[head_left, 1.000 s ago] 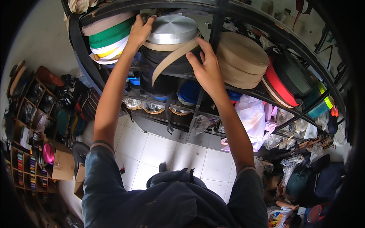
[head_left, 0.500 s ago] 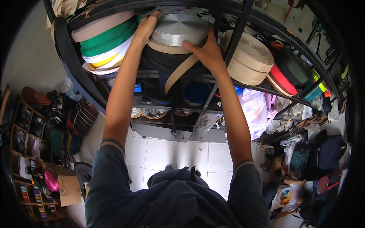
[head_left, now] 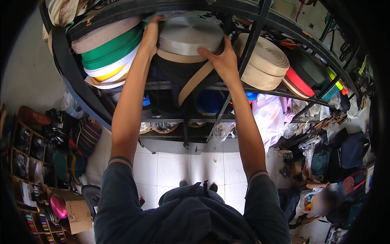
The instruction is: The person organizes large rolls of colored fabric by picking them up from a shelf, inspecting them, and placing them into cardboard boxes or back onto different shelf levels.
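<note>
**Black metal shelving with stacked webbing rolls, both hands at the grey roll**

Black metal shelving [head_left: 183, 5] curves across the top of the view above a white tiled floor [head_left: 174, 166]. At far left we note a wooden pigeonhole rack [head_left: 28, 154] and an opened cardboard box [head_left: 79, 216]. On the shelf, the left-hand stack comprises a taupe roll [head_left: 103, 34], green webbing rolls [head_left: 109, 51] and, lower, a yellow roll [head_left: 109, 74] between white ones.

Next to this stack we see the left hand [head_left: 150, 36], its fingers extended along the left side of the grey webbing roll [head_left: 191, 32]; its thumb is hidden, and we cannot tell how firmly it presses. The grey roll lies flat on a tan roll [head_left: 178, 57], above dark rolls, from which a loose tan strip [head_left: 194, 83] hangs in front. The right hand [head_left: 225, 61] clasps the grey roll's right side, thumb on the front wall and fingers spread around the edge.

Compared with a second ago, the right hand has passed from beside the tan strip to the roll itself, while the left has kept its side; we judge that the roll is now braced from both sides.

Farther right, beyond a post, we find beige rolls [head_left: 266, 61] and a red roll [head_left: 298, 81].
</note>
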### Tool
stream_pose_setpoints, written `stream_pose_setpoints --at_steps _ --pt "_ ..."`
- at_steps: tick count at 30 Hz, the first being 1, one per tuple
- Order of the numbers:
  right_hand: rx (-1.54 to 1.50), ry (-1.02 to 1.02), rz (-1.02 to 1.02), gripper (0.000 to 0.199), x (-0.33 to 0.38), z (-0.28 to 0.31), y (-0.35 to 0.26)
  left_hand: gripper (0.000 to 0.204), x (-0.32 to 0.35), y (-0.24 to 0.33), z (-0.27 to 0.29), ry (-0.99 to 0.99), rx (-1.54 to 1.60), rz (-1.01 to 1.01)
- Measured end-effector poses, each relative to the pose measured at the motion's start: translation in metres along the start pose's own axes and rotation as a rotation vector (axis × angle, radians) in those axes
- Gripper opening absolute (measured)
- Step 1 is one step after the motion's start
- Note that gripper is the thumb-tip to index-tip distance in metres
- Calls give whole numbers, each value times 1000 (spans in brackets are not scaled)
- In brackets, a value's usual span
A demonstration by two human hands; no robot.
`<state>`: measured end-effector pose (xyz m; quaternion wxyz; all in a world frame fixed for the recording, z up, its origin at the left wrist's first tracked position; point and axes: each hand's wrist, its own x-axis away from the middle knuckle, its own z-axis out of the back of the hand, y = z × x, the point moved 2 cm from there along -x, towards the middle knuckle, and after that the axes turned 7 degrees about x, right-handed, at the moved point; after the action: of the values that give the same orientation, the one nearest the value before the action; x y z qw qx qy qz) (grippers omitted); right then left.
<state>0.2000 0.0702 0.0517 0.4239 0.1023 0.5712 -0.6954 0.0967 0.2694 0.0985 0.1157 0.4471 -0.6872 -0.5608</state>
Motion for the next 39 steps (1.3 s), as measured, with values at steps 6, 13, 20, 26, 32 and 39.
stream_pose_setpoints --at_steps 6,13,20,26,32,39 --pt "5 91 83 99 20 2 -13 31 17 14 2 -14 114 -22" --pt "-55 103 182 96 58 11 -21 40 66 27 12 -53 153 -46" --pt "-272 -2 139 124 110 46 11 52 177 35 -25 101 138 -94" --pt "-206 9 153 132 157 127 31 47 233 6 -76 25 201 -42" --pt "-109 212 135 129 152 238 61 47 225 -37 -186 -178 393 124" --pt "47 352 201 99 92 357 99 41 173 -79 -329 -434 668 293"
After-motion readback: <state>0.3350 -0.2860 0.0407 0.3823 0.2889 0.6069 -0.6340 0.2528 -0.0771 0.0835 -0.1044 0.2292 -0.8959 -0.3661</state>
